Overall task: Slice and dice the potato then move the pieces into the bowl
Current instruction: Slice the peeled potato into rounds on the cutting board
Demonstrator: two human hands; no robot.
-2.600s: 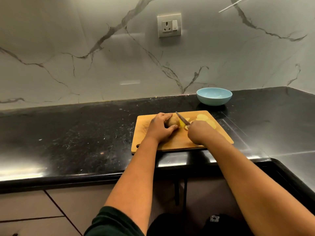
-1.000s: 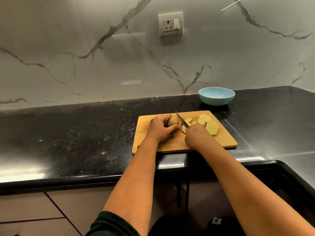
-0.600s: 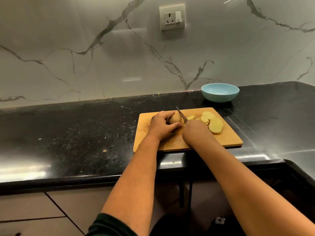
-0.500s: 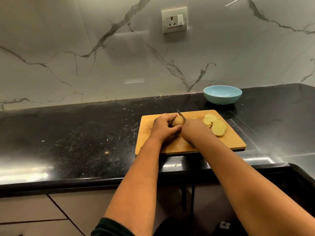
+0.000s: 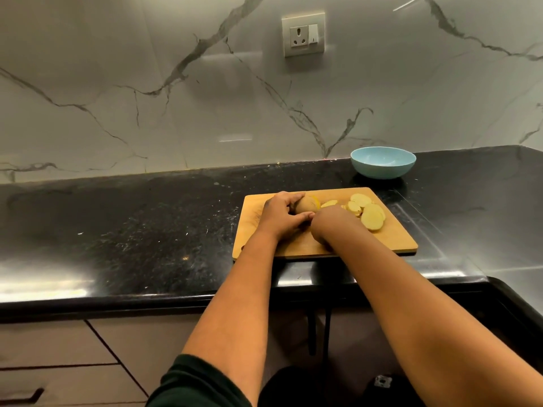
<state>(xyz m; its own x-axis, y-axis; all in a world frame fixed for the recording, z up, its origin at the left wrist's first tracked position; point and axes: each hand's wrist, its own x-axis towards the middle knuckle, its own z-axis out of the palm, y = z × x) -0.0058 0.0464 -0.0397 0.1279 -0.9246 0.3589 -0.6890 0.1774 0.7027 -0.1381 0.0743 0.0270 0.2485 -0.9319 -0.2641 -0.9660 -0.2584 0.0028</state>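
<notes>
A wooden cutting board (image 5: pixel 395 240) lies on the black counter. My left hand (image 5: pixel 281 218) grips the uncut brown end of the potato (image 5: pixel 306 205) on the board's far left part. My right hand (image 5: pixel 330 224) is curled just right of the potato, thumb to thumb with the left; the knife it held a moment ago is hidden under it now. Several pale round potato slices (image 5: pixel 370 215) lie fanned out to the right of my hands. The light blue bowl (image 5: pixel 383 164) stands behind the board's right corner, with nothing seen inside.
The black stone counter (image 5: pixel 147 230) runs left and wraps round at the right. A marble wall with a socket (image 5: pixel 303 35) rises behind it. Drawers sit below the counter's front edge.
The knife blade, raised and visible beside the potato before, has dropped out of sight behind my right hand. Another slice lies next to the potato. The camera has shifted slightly.
</notes>
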